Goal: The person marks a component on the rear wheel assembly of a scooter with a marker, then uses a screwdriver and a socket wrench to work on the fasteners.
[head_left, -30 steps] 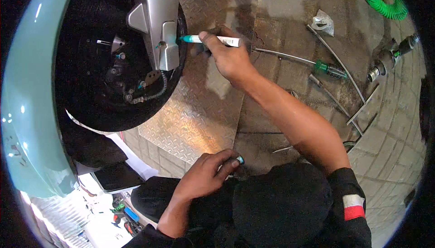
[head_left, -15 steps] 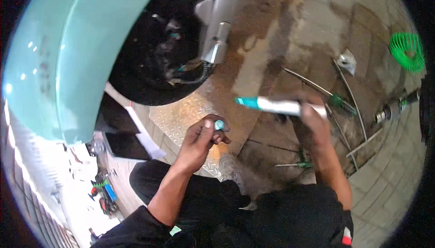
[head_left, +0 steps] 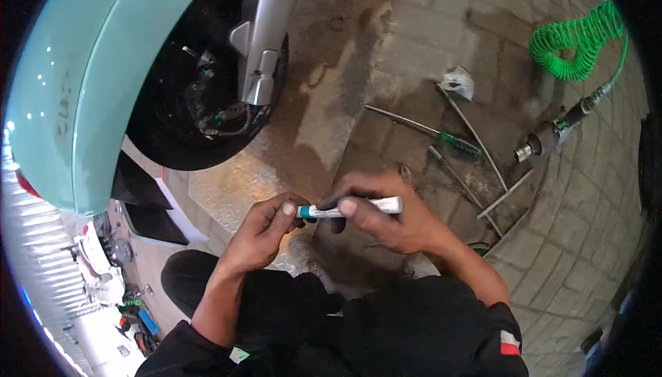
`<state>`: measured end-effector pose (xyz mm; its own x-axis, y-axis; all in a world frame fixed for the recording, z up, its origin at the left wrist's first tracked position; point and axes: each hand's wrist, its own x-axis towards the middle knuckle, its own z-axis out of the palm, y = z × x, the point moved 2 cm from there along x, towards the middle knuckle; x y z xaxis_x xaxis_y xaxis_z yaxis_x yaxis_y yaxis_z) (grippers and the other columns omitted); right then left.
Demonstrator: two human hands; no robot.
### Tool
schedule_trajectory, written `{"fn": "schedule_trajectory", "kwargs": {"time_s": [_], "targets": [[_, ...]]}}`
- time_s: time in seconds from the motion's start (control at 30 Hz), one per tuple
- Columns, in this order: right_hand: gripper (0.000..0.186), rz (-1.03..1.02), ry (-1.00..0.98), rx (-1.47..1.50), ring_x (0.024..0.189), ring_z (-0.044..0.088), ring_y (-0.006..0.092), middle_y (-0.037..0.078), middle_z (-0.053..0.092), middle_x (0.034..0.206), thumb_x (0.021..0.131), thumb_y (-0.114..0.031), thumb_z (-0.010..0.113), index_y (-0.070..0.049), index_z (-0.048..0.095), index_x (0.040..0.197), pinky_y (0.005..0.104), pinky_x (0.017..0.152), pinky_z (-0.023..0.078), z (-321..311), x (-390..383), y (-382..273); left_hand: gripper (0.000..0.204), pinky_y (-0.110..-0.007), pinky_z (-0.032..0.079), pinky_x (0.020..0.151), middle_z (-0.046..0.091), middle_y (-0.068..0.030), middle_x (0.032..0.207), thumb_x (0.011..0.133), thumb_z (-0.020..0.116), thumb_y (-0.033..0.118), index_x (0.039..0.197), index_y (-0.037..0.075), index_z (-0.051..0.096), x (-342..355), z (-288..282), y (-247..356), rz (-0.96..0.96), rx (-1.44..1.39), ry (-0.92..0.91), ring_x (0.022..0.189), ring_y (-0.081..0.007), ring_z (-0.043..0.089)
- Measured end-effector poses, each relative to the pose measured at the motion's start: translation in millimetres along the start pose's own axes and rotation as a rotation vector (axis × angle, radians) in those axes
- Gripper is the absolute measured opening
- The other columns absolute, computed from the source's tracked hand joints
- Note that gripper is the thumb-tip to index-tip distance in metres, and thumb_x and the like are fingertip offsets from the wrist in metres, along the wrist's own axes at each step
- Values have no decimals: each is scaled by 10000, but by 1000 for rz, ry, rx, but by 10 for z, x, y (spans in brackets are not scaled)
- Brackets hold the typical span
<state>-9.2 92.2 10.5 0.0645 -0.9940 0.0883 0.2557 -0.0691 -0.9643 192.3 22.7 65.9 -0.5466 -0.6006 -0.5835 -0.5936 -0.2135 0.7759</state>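
Note:
My right hand (head_left: 396, 218) is closed around a white marker pen (head_left: 386, 205) held roughly level in front of me. The pen's teal end (head_left: 304, 211) meets the fingers of my left hand (head_left: 256, 236). That hand pinches there with thumb and fingers; what it grips of the marker cap is mostly hidden by the fingertips. Both hands are close together above my knees. Beyond them at left stands a pale green scooter body (head_left: 103, 80) with a black wheel (head_left: 172, 115) and a silver strut (head_left: 269, 25).
On the paving at right lie a green-handled screwdriver (head_left: 460, 144), several metal rods (head_left: 476, 139), a small white piece (head_left: 457, 83) and an air tool (head_left: 555, 132) on a coiled green hose (head_left: 565, 49). A metal tread plate (head_left: 227, 187) is near the wheel. Black panels (head_left: 148, 222) lie at left.
My right hand has brought the marker pen left and down to my left hand, which held a small teal cap apart from it. The view has shifted right.

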Motion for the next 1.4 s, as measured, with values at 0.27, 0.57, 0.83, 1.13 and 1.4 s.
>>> {"fn": "schedule_trajectory", "kwargs": {"time_s": [0.27, 0.57, 0.83, 1.13, 1.4], "targets": [[299, 36, -31, 141, 726, 518, 161, 81, 539, 762, 951, -275, 492, 6, 588, 915, 308, 691, 421, 65, -145, 96, 401, -247, 405, 669, 529, -9, 747, 1007, 399, 346, 915, 6, 590, 42, 186, -82, 1, -12, 61, 713, -90, 470], [336, 321, -227, 160, 874, 596, 191, 163, 620, 952, 894, -289, 621, -29, 567, 1100, 361, 763, 473, -6, -279, 186, 234, -289, 432, 626, 546, -64, 743, 972, 478, 207, 1018, -6, 562, -16, 198, -127, 32, 199, -228, 685, -126, 518], [458, 372, 292, -1508, 1108, 501, 356, 176, 514, 1232, 808, -129, 591, -56, 500, 1252, 440, 914, 410, -1307, -306, 979, 353, -254, 398, 707, 529, -31, 853, 995, 406, 321, 1130, 10, 501, 122, 263, -268, -127, -26, 42, 809, -119, 471], [318, 361, 437, -1449, 1050, 483, 394, 249, 494, 1156, 852, -90, 457, 19, 512, 1146, 468, 912, 406, -1427, -698, 1159, 587, -400, 431, 932, 564, -251, 1174, 939, 511, 402, 1258, -83, 427, 418, 461, -549, 68, 429, 270, 1085, -347, 565], [526, 796, 306, -1497, 1131, 460, 451, 316, 420, 1275, 755, -56, 571, 86, 396, 1231, 472, 963, 378, -1497, -1018, 1163, 660, -487, 483, 750, 569, -248, 961, 705, 743, 474, 1025, -30, 460, 932, 1478, -1247, 71, 704, 13, 918, -381, 576]]}}
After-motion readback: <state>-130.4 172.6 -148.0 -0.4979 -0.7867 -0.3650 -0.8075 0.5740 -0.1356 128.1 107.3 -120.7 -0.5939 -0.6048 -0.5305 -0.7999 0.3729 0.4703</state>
